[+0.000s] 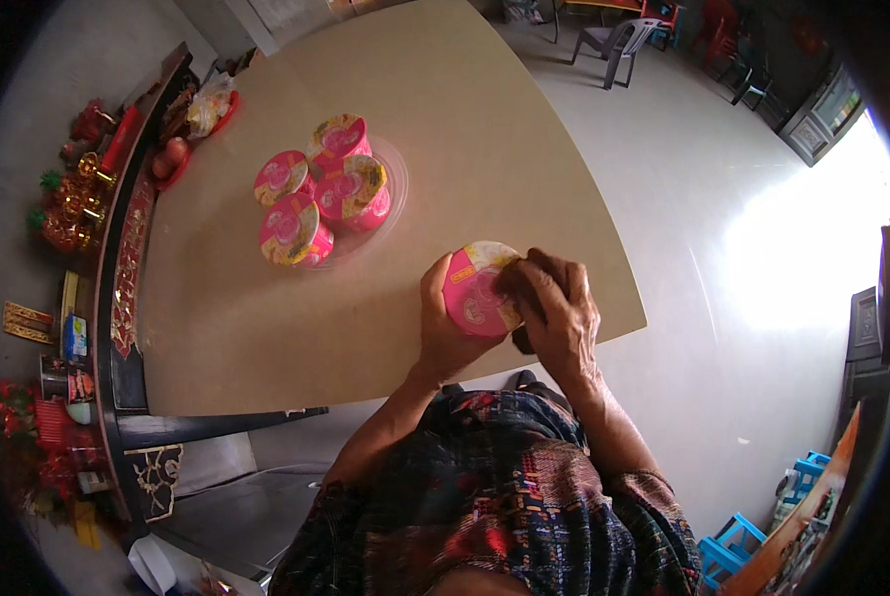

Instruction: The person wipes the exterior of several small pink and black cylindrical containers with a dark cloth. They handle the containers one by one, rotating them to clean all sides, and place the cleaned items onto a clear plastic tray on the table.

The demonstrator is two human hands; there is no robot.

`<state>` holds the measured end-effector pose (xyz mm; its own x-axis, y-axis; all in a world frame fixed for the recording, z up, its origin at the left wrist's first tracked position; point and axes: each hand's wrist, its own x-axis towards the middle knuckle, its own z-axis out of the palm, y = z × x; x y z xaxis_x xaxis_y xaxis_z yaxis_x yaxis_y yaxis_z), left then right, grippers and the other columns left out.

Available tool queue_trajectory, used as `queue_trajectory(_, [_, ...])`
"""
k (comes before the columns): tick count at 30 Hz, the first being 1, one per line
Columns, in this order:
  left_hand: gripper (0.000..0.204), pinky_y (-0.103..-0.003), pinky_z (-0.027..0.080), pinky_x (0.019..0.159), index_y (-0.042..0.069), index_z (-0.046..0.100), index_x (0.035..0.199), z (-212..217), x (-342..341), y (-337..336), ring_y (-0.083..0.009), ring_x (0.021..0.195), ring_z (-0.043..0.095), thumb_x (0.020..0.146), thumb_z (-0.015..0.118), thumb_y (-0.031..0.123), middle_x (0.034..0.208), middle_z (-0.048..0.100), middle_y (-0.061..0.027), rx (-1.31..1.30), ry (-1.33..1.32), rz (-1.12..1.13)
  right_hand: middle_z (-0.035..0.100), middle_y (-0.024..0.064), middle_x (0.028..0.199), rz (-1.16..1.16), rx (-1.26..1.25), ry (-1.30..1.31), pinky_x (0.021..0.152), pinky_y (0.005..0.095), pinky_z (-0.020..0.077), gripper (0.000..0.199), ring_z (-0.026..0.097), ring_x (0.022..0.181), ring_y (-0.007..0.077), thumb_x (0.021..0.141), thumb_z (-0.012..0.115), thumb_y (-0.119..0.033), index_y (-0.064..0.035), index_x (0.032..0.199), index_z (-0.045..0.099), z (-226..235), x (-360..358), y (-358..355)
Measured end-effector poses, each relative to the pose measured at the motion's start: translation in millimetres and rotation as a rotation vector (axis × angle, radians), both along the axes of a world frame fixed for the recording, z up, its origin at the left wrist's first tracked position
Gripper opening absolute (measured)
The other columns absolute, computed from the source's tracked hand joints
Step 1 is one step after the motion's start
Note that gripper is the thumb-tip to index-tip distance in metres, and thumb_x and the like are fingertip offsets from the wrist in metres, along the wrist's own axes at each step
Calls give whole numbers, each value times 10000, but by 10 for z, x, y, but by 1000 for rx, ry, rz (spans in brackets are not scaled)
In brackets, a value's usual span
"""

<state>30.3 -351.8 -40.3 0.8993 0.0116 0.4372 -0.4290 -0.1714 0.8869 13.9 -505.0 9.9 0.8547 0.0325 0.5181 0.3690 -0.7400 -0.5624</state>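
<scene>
Left of the held cup, a clear tray on the desk groups four pink instant-noodle cups, lids up. The left hand wraps the side of a fifth pink noodle cup above the desk's near edge, steadying it. The right hand closes fingertips on its lid rim, apparently gripping the foil.
</scene>
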Motion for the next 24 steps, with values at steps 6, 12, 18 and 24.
queue_trajectory(6, [1011, -388, 441, 983, 27, 216, 1375, -257, -35, 87, -238, 1168, 489, 624, 884, 135, 1290, 431, -154, 128, -59, 25, 546, 107, 1003, 246, -170, -45, 702, 399, 555, 453, 601, 903, 302, 674, 683, -112, -123, 1124, 632, 182, -177, 193])
queue_trajectory(12, [936, -376, 437, 973, 15, 316, 1338, -64, -10, 34, -258, 1167, 471, 593, 881, 60, 1278, 415, -157, 14, -110, -71, 577, 87, 1081, 55, -164, -155, 683, 376, 543, 322, 602, 887, 266, 749, 625, -117, -107, 1069, 650, 170, 198, 253])
queue_trajectory(18, [962, -391, 419, 987, 15, 317, 1350, -234, -8, 60, -282, 1175, 463, 582, 890, 104, 1274, 412, -162, -89, -46, -81, 546, 106, 1021, 146, -161, -83, 685, 383, 566, 362, 607, 914, 295, 759, 628, -131, -130, 1121, 635, 161, 155, 273])
queue_trajectory(24, [888, -377, 432, 970, 31, 351, 1336, -241, -23, 102, -235, 1160, 470, 607, 854, 94, 1283, 413, -124, -76, 6, -112, 550, 90, 1004, 377, -254, -163, 690, 388, 566, 365, 616, 903, 274, 740, 636, -165, -192, 1103, 658, 230, 85, 351])
